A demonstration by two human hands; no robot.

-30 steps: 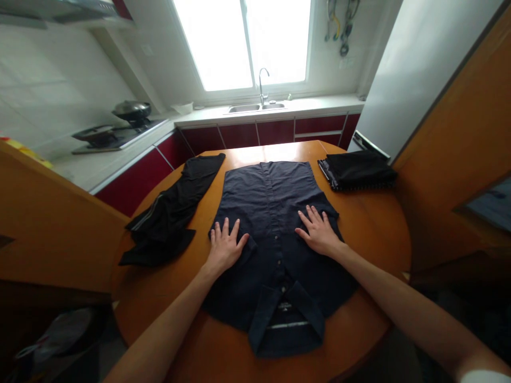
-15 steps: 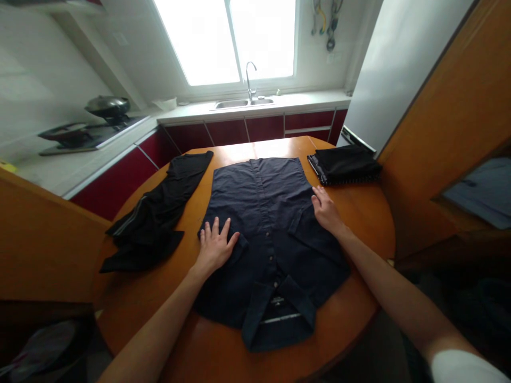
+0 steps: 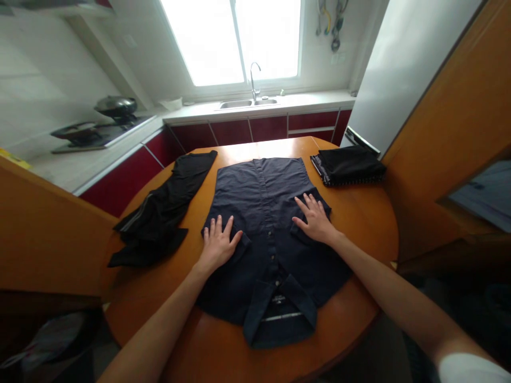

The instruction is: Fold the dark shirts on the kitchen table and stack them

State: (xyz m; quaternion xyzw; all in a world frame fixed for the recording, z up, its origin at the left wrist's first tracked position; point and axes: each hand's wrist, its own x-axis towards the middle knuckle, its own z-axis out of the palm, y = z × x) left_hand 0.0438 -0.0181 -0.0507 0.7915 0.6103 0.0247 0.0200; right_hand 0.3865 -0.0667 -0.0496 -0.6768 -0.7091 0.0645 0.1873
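A dark navy button-up shirt (image 3: pixel 261 197) lies spread front side up on the round wooden table, its collar (image 3: pixel 279 324) toward me and its hem toward the window. Both sleeves are folded in over the body. My left hand (image 3: pixel 219 244) rests flat on the folded sleeve at the shirt's left side, fingers spread. On the other side, my right hand (image 3: pixel 315 219) lies with fingers spread over the other folded sleeve. Neither hand grips the cloth. A few buttons show down the middle placket.
Black trousers (image 3: pixel 163 207) with a pale side stripe lie loosely on the left of the wooden table (image 3: pixel 351 213). A stack of folded black clothes (image 3: pixel 347 165) sits at the far right. Beyond are a sink (image 3: pixel 239 103), a stove (image 3: pixel 107 133) with pans, and a fridge (image 3: pixel 423 69).
My right hand has moved inward from the shirt's right edge onto the folded sleeve, where it now lies flat. My left hand stays in place on the shirt. The view has shifted slightly.
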